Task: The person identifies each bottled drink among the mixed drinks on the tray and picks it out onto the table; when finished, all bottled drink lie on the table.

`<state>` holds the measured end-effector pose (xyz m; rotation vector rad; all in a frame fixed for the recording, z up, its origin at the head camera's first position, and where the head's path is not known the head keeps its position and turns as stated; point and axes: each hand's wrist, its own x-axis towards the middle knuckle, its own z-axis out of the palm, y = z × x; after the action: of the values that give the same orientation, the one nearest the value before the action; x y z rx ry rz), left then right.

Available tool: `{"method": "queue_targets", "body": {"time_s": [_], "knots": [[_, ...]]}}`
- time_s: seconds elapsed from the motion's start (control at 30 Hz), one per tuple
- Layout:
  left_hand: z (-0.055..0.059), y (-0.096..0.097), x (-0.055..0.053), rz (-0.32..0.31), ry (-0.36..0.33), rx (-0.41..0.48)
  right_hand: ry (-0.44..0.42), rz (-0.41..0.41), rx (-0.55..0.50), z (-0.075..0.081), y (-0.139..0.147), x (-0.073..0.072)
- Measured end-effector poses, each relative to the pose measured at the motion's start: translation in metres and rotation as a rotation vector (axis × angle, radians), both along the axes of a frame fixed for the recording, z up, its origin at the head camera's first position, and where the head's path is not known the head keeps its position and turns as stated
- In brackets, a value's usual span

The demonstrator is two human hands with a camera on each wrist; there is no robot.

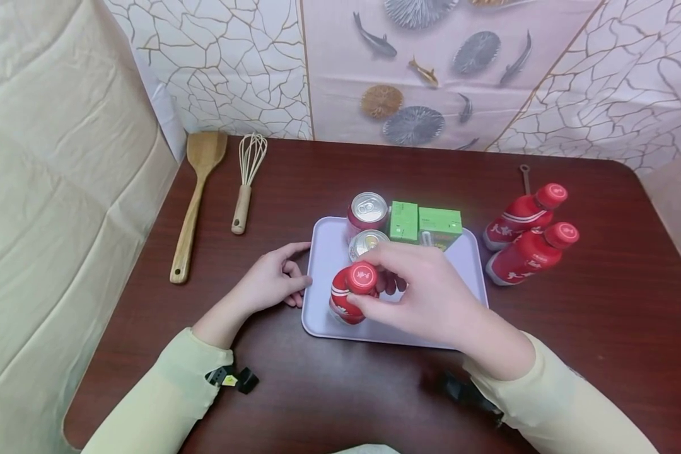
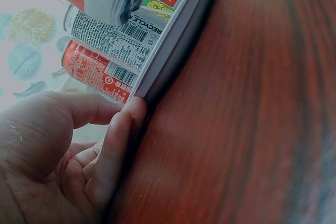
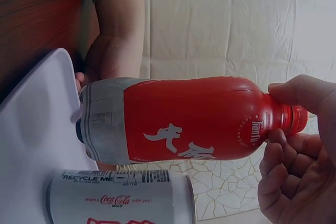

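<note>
By its neck, just below the cap, my right hand (image 1: 431, 296) pinches a red-labelled drink bottle (image 1: 347, 295). It is held over the front left of the lilac tray (image 1: 326, 252), its base (image 2: 134, 1) showing above the rim in the left wrist view. With thumb and fingers my left hand (image 1: 272, 277) grips the tray's left edge. Behind the bottle stand a silver Coca-Cola can (image 3: 121, 198), partly covered by my right hand in the head view, and a dark red can (image 1: 367, 211). Beside them on the tray are two green cartons (image 1: 404, 221) (image 1: 439, 221).
Two more red bottles (image 1: 519, 217) (image 1: 530, 255) stand right of the tray, with a thin handle (image 1: 524, 180) behind them. A wooden spatula (image 1: 195, 202) and a whisk (image 1: 246, 189) lie at the left on the dark wood table (image 1: 318, 391). Patterned cloth hangs behind.
</note>
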<state>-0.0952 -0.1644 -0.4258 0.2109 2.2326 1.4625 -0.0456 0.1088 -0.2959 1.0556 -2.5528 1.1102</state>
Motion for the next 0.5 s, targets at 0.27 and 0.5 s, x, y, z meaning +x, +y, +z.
{"method": "queue_targets", "body": {"time_s": [0.27, 0.5], "knots": [[-0.001, 0.001, -0.001, -0.003, -0.001, 0.017, -0.058, -0.067, 0.027, -0.004, 0.014, 0.005], [-0.001, 0.001, 0.000, 0.003, -0.006, 0.018, -0.137, -0.108, 0.062, -0.005, 0.031, 0.009]]}}
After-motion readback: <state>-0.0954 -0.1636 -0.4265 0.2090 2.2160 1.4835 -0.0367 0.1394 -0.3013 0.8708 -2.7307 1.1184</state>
